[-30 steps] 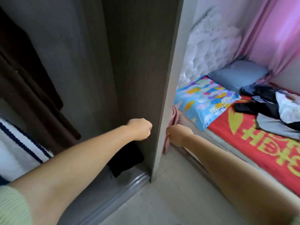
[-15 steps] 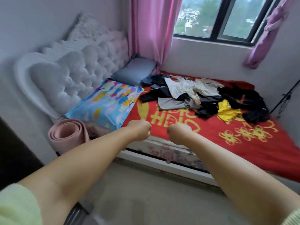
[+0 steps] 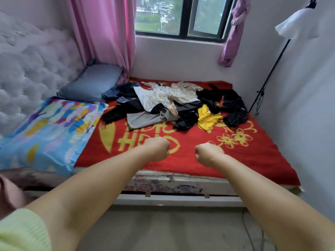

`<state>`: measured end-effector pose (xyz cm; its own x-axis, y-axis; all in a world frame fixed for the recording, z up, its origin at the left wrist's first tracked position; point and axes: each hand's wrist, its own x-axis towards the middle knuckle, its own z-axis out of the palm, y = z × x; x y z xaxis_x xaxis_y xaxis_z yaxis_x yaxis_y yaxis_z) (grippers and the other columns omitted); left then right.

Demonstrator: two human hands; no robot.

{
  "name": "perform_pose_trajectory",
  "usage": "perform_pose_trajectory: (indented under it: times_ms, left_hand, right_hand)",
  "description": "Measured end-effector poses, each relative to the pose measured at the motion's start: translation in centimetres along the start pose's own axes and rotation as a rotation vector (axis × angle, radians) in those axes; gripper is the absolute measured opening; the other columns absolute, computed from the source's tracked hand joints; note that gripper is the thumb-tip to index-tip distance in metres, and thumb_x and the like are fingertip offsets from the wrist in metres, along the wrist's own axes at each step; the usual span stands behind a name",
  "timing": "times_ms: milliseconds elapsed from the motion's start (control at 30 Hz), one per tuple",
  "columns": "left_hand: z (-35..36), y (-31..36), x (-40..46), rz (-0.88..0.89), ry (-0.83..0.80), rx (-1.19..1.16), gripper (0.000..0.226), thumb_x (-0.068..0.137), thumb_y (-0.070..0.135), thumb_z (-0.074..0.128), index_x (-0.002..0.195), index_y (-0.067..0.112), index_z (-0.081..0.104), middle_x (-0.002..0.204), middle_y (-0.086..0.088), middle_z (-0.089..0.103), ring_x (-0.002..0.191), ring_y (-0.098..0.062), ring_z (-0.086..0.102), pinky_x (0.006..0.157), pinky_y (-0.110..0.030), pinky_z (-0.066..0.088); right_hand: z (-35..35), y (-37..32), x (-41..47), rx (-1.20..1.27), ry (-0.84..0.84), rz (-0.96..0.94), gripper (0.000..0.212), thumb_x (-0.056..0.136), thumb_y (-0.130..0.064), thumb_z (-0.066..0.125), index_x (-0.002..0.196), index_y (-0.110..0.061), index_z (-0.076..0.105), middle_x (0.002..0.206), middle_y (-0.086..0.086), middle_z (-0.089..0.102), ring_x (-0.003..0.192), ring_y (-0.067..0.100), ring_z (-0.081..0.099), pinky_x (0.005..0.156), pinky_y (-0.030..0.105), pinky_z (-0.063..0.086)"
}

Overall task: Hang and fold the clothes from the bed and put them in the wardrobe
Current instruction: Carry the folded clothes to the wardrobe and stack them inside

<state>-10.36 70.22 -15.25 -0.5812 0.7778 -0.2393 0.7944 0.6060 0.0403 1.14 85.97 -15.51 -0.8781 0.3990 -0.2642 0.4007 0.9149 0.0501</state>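
Red blanket with yellow signs point(image 3: 190, 160) covered the bed before you. Your left hand point(image 3: 157, 148) and your right hand point(image 3: 208, 154) were stretched over its near part, side by side and apart, each one curled into a fist and holding nothing. The heap of mixed clothes, black, white, grey and yellow point(image 3: 174, 104), lay further on the blanket, near the window wall, well apart from both fists.
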Motion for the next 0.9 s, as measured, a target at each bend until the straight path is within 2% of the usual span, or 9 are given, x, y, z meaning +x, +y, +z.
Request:
perform_pose_trajectory:
  times_ms: [67,167,333,400,500,633,767,900]
  left_hand:
    - [0.1,-0.3,2.7,0.008,-0.015,-0.017,0.027,0.098,0.022,0.04,0.104,0.012,0.064,0.098,-0.004,0.066,0.076,-0.023,0.06,0.053,-0.029,0.042]
    - [0.0,-1.3,7.3,0.018,-0.019,-0.013,0.029,0.098,0.023,0.04,0.107,0.012,0.064,0.101,-0.004,0.067,0.088,-0.026,0.064,0.061,-0.032,0.046]
    - [-1.4,-4.0,16.9,0.064,-0.019,-0.02,0.028,0.096,0.025,0.041,0.107,0.013,0.064,0.101,-0.003,0.065,0.088,-0.026,0.062,0.065,-0.033,0.049]
    - [-2.2,-5.2,21.0,0.089,-0.028,-0.019,0.028,0.095,0.024,0.041,0.104,0.012,0.064,0.098,-0.004,0.066,0.087,-0.026,0.062,0.063,-0.032,0.048]
    - [-3.5,-7.0,26.9,0.119,-0.022,-0.009,0.025,0.094,0.023,0.041,0.098,0.012,0.063,0.093,-0.004,0.065,0.082,-0.027,0.062,0.058,-0.031,0.045]
    - [-3.1,-7.3,33.3,0.128,-0.055,-0.029,0.02,0.093,0.02,0.041,0.081,0.013,0.055,0.083,-0.004,0.06,0.072,-0.026,0.055,0.056,-0.029,0.04]
    - [-0.7,-5.7,38.9,0.125,-0.154,-0.031,0.026,0.095,0.023,0.041,0.103,0.013,0.063,0.1,-0.005,0.065,0.089,-0.028,0.063,0.063,-0.031,0.046]
    - [1.1,-3.4,44.9,0.099,-0.211,-0.048,0.027,0.095,0.022,0.039,0.104,0.012,0.062,0.104,-0.005,0.065,0.094,-0.029,0.062,0.071,-0.034,0.048]
  right_hand:
    - [0.4,1.1,2.3,0.035,-0.008,0.013,0.025,0.097,-0.02,0.039,0.105,-0.013,0.062,0.103,0.004,0.065,0.09,0.025,0.061,0.066,0.031,0.048]
    - [0.4,2.5,6.4,0.072,-0.014,0.036,0.027,0.094,-0.019,0.038,0.103,-0.014,0.064,0.104,0.004,0.065,0.092,0.025,0.061,0.066,0.031,0.047]
    - [-1.1,4.8,15.0,0.111,0.004,0.09,0.029,0.093,-0.019,0.039,0.106,-0.015,0.065,0.108,0.004,0.065,0.096,0.027,0.061,0.065,0.031,0.044]
    - [-2.0,5.7,18.5,0.13,-0.011,0.112,0.03,0.093,-0.019,0.038,0.107,-0.015,0.065,0.109,0.004,0.065,0.093,0.026,0.061,0.063,0.03,0.044]
    - [-3.0,7.2,23.5,0.181,0.003,0.175,0.031,0.093,-0.02,0.036,0.106,-0.016,0.064,0.106,0.002,0.065,0.08,0.024,0.059,0.052,0.026,0.04]
    - [-2.2,9.5,28.2,0.226,-0.02,0.237,0.032,0.093,-0.02,0.036,0.106,-0.016,0.064,0.105,0.002,0.065,0.085,0.025,0.062,0.062,0.03,0.046]
    - [0.1,13.8,32.5,0.256,-0.122,0.273,0.031,0.094,-0.021,0.036,0.109,-0.015,0.063,0.107,0.003,0.065,0.09,0.025,0.065,0.07,0.032,0.051]
    - [2.3,19.2,37.9,0.254,-0.211,0.259,0.031,0.094,-0.02,0.036,0.108,-0.015,0.063,0.105,0.003,0.067,0.092,0.023,0.064,0.07,0.031,0.05]
